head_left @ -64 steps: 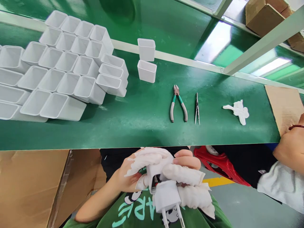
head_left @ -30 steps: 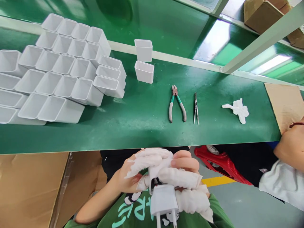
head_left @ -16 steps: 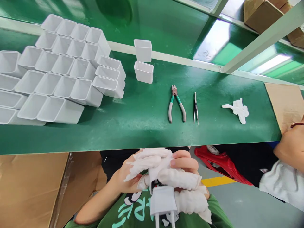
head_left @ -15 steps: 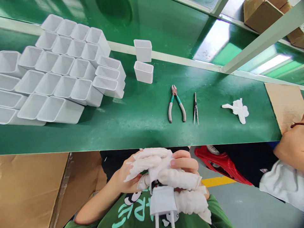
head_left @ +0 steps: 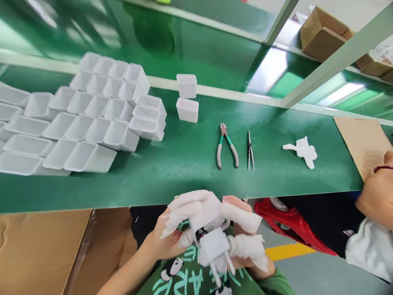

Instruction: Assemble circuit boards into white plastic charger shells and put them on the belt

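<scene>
White finger cots cover several fingers on both hands. My left hand (head_left: pixel 176 227) is wrapped round a white plastic charger housing (head_left: pixel 211 209), held just in front of the bench edge. My right hand (head_left: pixel 248 237) grips a white two-pin plug cap (head_left: pixel 215 246), its pins pointing down towards my body; its upper fingers also lie by the housing. The cap hangs tilted at the housing's open end, with small dark and red parts showing in the gap. Whether wires join them is hidden. Beyond the hands, diagonal cutters (head_left: pixel 226 145) and tweezers (head_left: pixel 250 151) lie on the green bench (head_left: pixel 172 176).
Many white open housings (head_left: pixel 89 155) stand packed at the left, with two more (head_left: pixel 187 110) apart. Crumpled white finger cots (head_left: pixel 303 151) and a cardboard sheet (head_left: pixel 362 143) lie right. A co-worker's arm (head_left: pixel 377 196) and red stool (head_left: pixel 288 225) are beside me. Cardboard boxes (head_left: pixel 39 250) stand lower left.
The plug cap has tilted, its pins swinging to the lower right, and my right fingers have shifted around it. The housing has turned slightly in my left hand. The camera view has shifted.
</scene>
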A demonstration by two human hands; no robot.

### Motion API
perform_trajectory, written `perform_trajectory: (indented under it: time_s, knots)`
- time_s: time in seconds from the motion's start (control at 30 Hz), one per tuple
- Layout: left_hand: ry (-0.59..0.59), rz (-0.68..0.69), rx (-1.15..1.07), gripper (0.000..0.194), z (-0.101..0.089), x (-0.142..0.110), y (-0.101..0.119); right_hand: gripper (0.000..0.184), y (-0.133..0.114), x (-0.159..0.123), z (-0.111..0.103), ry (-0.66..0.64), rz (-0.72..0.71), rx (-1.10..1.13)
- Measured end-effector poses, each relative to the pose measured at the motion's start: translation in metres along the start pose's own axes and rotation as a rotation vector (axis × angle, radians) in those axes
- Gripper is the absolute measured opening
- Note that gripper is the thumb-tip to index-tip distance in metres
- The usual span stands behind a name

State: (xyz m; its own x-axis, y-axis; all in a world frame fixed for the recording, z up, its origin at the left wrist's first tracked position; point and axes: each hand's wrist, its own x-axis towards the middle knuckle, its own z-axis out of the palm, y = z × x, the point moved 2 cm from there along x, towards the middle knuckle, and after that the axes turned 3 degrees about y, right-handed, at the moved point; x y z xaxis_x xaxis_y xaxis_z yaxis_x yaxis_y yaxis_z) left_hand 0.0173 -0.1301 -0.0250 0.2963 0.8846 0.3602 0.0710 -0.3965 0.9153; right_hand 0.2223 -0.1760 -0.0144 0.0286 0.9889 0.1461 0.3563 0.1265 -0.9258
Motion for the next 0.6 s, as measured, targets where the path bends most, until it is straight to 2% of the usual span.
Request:
perform_trajectory:
  time_s: [0.1,0.2,0.3,0.43,0.5,0.6]
  knots:
    - [0.086,0.047,0.130,0.045,0.000,0.016,0.001,0.087,-0.009,0.013,0.003,0.106,-0.182,0.031]
    - [0.077,0.028,0.216,0.041,0.002,0.036,-0.001,0.077,-0.013,0.034,0.008,0.101,-0.260,0.002]
    - [-0.049,-0.007,0.229,0.041,0.006,0.057,-0.001,0.063,-0.011,0.049,0.010,0.157,-0.234,0.007]
    - [-0.221,-0.154,0.150,0.047,0.012,0.084,0.003,0.064,-0.009,0.057,0.011,0.180,-0.194,0.050]
    - [-0.282,-0.193,0.110,0.056,0.013,0.097,0.004,0.065,-0.010,0.060,0.009,0.170,-0.167,0.045]
    - [-0.325,-0.156,0.073,0.069,0.008,0.117,0.002,0.062,-0.015,0.069,0.000,0.082,-0.193,0.073]
